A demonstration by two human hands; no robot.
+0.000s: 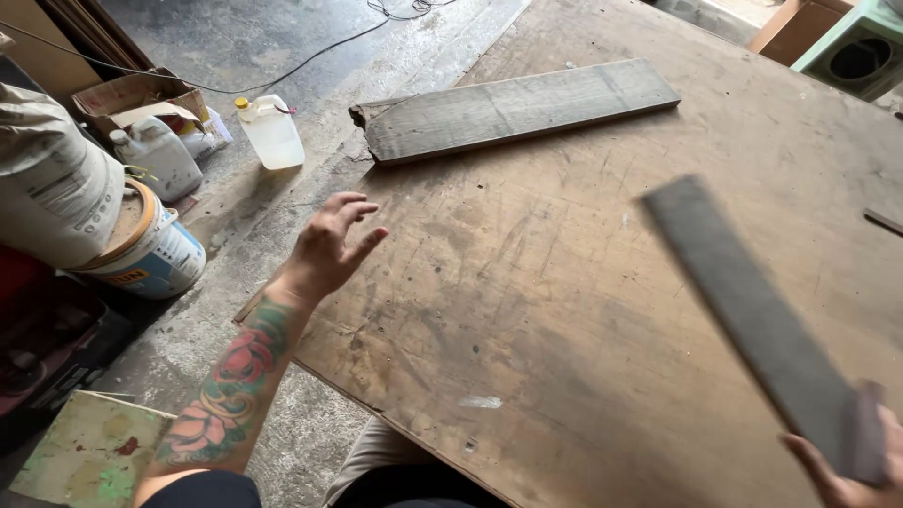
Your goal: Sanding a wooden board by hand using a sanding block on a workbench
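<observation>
The left hand [331, 246] hovers open over the near edge of the worn plywood tabletop [564, 310], fingers loosely spread, holding nothing. The right hand [851, 470] grips one end of a narrow grey wooden slat [752, 320] — blurred, raised above the tabletop, slanting away. A wider weathered plank [513, 108] lies flat farther back. Left, on the concrete floor [282, 38], stand plastic jugs [271, 132] and a paint bucket [150, 249].
</observation>
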